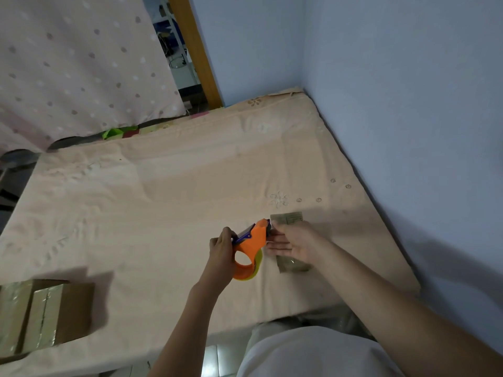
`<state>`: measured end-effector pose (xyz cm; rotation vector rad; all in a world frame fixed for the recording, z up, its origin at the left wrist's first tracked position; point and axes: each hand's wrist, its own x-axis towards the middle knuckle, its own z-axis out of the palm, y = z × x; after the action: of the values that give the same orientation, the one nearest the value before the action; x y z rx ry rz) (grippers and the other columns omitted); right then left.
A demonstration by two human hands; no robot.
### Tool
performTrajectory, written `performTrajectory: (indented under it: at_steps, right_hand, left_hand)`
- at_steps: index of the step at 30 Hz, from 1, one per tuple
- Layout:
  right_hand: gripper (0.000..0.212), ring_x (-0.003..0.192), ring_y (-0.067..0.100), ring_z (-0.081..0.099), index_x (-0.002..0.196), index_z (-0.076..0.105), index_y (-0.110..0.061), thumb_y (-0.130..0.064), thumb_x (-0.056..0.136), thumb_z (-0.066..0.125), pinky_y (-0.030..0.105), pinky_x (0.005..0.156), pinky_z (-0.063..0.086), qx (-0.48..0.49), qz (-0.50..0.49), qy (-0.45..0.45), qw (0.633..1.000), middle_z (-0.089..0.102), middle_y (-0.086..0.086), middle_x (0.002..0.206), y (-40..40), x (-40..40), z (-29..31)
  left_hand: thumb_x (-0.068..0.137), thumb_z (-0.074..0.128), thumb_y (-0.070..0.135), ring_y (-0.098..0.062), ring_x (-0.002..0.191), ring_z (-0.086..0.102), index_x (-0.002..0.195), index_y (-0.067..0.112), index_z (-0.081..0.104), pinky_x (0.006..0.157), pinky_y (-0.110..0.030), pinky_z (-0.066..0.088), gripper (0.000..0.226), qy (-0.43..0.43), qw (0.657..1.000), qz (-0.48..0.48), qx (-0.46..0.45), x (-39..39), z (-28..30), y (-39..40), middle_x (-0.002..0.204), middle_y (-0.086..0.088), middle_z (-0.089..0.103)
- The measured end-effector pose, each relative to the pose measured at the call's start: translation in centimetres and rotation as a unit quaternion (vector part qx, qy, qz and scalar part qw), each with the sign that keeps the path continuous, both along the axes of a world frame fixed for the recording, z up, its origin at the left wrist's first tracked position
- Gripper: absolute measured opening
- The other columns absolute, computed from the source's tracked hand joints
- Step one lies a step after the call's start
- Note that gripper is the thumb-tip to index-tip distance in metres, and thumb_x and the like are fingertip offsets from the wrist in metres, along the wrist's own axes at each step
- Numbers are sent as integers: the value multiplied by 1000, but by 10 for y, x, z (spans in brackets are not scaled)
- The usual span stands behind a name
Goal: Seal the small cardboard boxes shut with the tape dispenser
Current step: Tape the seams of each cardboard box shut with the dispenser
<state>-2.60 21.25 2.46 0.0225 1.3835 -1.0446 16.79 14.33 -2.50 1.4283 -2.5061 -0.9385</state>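
The left hand (221, 247) has its fingers curled round the handle of the orange tape dispenser (251, 247), whose front end meets the near edge of a small cardboard box (290, 242). That box sits on the bed (163, 200), toward its right side near the wall. The right hand (295, 242) rests flat on top of it, fingers straight and slightly apart. Two taped boxes (40, 314) stand together at the bed's near left corner.

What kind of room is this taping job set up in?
Most likely a bedroom at home, not a packing station: the small box lies on a bed with a peach floral sheet, pushed into a blue wall corner, with a dotted curtain hanging beside it.
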Motion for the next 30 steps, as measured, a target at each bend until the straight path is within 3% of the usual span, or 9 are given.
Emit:
performTrajectory:
  at_steps: [4, 8, 11, 14, 16, 21, 27, 30]
  right_hand:
    - [10, 87, 29, 70, 104, 64, 1, -7, 98, 61, 40, 72, 60, 15, -3, -29, 999, 72, 18, 91, 6, -4, -3]
    - [12, 79, 28, 68, 90, 61, 2, 3, 99, 52, 42, 79, 57, 39, -14, -14, 999, 69, 20, 86, 11, -8, -9]
    - [9, 79, 29, 69, 94, 58, 0, 5, 98, 53, 42, 78, 58, 45, -4, 9, 999, 68, 21, 89, 15, -10, -12]
    - [16, 76, 30, 72, 105, 58, -3, 9, 95, 55, 39, 61, 61, 37, 19, 55, 998, 70, 20, 92, 17, -8, -18]
    - [25, 73, 31, 74, 115, 59, 0, 11, 92, 58, 38, 54, 61, 43, 22, 89, 995, 72, 22, 92, 18, -6, -24]
    - [15, 63, 31, 74, 103, 64, 1, 7, 89, 65, 45, 56, 63, 85, 18, 231, 969, 72, 20, 90, 16, -7, -35]
    - [10, 62, 30, 74, 96, 67, -2, 2, 87, 69, 39, 49, 61, 82, 16, 296, 952, 73, 16, 90, 19, -11, -32]
    - [5, 55, 24, 73, 83, 70, 2, 1, 82, 75, 37, 54, 62, 76, 1, 336, 939, 73, 13, 70, 32, -31, -31]
  left_hand:
    - [89, 47, -8, -21, 99, 39, 109, 16, 43, 80, -34, 43, 31, -2, 1000, -14, -22, -2, 0, 6, 110, 4, 49]
    - [88, 53, -4, -21, 104, 40, 108, 21, 40, 82, -35, 47, 34, -16, 999, -26, -42, -6, 3, 9, 111, 6, 51]
    - [84, 56, -4, -25, 110, 40, 124, 21, 44, 88, -35, 45, 49, -48, 995, -37, -75, -7, 5, 9, 125, 3, 52]
    - [87, 66, 14, -29, 119, 38, 141, 19, 44, 96, -35, 39, 58, -110, 981, -72, -141, -7, 7, 8, 135, 0, 46]
    - [88, 67, 25, -27, 118, 41, 136, 17, 47, 98, -34, 37, 53, -126, 975, -84, -163, -7, 6, 10, 131, -2, 47]
    - [86, 74, 36, -16, 108, 51, 127, 19, 44, 93, -26, 41, 54, -122, 973, -96, -170, -12, 0, 16, 120, 3, 53]
    - [78, 78, 17, -16, 94, 53, 118, 19, 48, 83, -27, 44, 50, -108, 967, -92, -210, -18, -2, 24, 108, 1, 59]
    - [79, 78, 21, -18, 92, 54, 115, 17, 50, 84, -29, 44, 46, -118, 969, -79, -203, -5, -5, 20, 105, 0, 59]
